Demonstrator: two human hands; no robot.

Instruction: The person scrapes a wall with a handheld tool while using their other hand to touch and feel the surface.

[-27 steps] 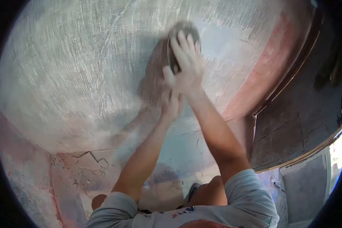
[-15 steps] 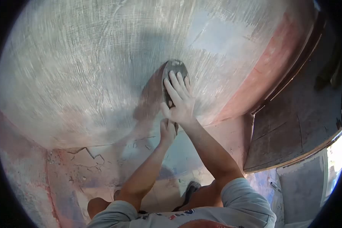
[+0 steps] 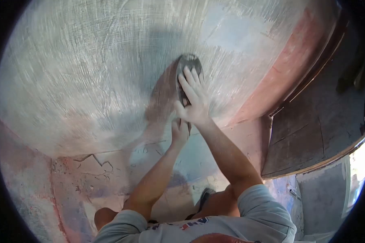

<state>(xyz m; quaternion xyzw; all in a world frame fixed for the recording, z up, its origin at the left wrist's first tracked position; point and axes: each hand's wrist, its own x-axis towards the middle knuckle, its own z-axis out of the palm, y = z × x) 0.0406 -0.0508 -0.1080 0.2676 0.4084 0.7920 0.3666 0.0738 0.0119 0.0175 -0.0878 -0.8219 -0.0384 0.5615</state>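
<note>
A long, dark tool with a rounded far end (image 3: 189, 60) lies against a big curved, pale, scratched surface (image 3: 89, 77); it resembles a sanding board, though its exact kind is hard to make out. My right hand (image 3: 195, 101) rests on top of it, fingers stretched out and flat, thumb off to the left. Just below, my left hand (image 3: 179, 130) is closed around the tool's near end, which looks like a handle. The tool's underside is hidden against the surface.
A reddish band (image 3: 280, 69) runs along the curved surface's right side. Beyond it stands a dark curved panel (image 3: 300, 137) with a pale edge. A jagged crack (image 3: 95, 161) marks the wall at lower left. My bent knees and a shoe (image 3: 206, 196) show below.
Both hands and the dark tool have slid a little farther up the curved surface, away from my body. My hold on the tool looks the same.
</note>
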